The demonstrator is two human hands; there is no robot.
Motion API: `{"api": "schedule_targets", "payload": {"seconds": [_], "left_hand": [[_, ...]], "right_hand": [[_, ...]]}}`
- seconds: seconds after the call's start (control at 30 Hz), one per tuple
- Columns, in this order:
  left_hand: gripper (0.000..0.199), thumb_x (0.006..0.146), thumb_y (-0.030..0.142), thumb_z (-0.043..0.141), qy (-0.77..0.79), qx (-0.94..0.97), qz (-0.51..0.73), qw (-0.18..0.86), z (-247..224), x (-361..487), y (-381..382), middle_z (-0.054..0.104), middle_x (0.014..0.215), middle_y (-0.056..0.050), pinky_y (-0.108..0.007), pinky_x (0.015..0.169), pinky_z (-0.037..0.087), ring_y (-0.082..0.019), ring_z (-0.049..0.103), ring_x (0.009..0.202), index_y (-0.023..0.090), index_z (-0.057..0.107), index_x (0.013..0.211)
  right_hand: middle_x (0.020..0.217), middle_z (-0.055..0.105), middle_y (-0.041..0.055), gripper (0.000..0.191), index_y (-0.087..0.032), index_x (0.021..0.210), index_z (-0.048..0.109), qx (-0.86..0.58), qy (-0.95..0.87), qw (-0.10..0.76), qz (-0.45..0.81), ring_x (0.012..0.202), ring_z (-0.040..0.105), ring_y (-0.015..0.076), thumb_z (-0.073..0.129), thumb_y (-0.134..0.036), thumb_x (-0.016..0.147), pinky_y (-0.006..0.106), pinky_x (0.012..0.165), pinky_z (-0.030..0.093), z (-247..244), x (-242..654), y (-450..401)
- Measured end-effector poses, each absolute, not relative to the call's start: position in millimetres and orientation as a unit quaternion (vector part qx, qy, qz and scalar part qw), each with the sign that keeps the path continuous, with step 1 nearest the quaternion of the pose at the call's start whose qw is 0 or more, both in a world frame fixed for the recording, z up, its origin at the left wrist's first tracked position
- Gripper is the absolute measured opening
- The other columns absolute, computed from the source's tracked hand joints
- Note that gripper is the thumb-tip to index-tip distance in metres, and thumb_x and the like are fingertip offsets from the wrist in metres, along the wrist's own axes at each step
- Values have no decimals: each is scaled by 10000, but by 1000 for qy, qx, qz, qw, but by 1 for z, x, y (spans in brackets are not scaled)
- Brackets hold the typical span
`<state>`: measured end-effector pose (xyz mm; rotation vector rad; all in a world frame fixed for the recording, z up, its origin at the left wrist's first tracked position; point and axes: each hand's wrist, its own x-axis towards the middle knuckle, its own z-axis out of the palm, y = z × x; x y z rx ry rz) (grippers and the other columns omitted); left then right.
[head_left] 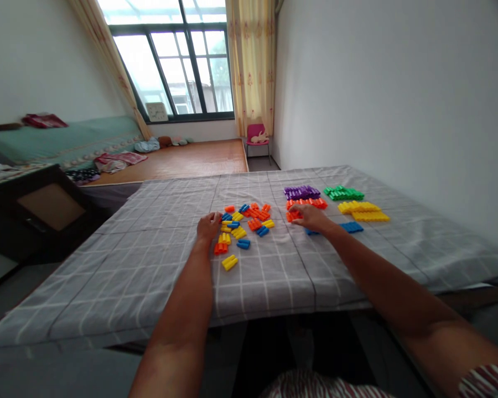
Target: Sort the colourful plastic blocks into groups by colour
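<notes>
Loose plastic pieces like paired tubes, in yellow (229, 262), blue (243, 244) and orange (221, 249), lie in a scattered pile on the grey checked cloth. At the pile's left edge is my left hand (208, 226), fingers curled in; what they hold, if anything, is too small to make out. To the right, my right hand (311, 217) pinches an orange piece (292, 216) just in front of a joined orange row (311, 203). Partly behind my right wrist lies a blue row (352, 227).
Beyond the orange row sit purple rows (302, 192) and green rows (343, 193); yellow rows (364, 211) lie further right. The cloth-covered table (120, 249) borders a white wall on the right. Past it are a wooden bed platform (199, 157) and a pink chair (256, 132).
</notes>
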<state>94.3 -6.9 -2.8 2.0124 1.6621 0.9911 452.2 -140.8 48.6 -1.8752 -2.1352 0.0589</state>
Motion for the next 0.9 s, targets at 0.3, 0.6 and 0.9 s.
{"api": "schedule_targets", "payload": {"seconds": [0.3, 0.6, 0.9], "left_hand": [[432, 886, 400, 376, 582, 711, 353, 177, -2, 94, -8, 749, 959, -46, -226, 715, 433, -166, 653, 895, 193, 745, 968], [433, 890, 421, 379, 580, 712, 353, 178, -3, 94, -6, 750, 949, -49, -234, 720, 439, -170, 656, 876, 201, 745, 963], [434, 889, 418, 380, 583, 709, 352, 183, -6, 93, -5, 748, 962, -60, -244, 748, 446, -177, 654, 888, 196, 742, 983]], "right_hand": [[1075, 689, 97, 241, -166, 1052, 676, -665, -740, 62, -84, 999, 604, 224, 598, -255, 842, 318, 914, 421, 38, 476, -123], [1139, 675, 91, 250, -228, 1083, 694, -697, -706, 71, -106, 1079, 553, 238, 601, -302, 864, 337, 935, 411, 35, 479, -128], [1165, 665, 101, 271, -181, 1134, 667, -587, -793, 160, -35, 1098, 557, 227, 579, -265, 892, 357, 982, 401, 55, 406, -121]]}}
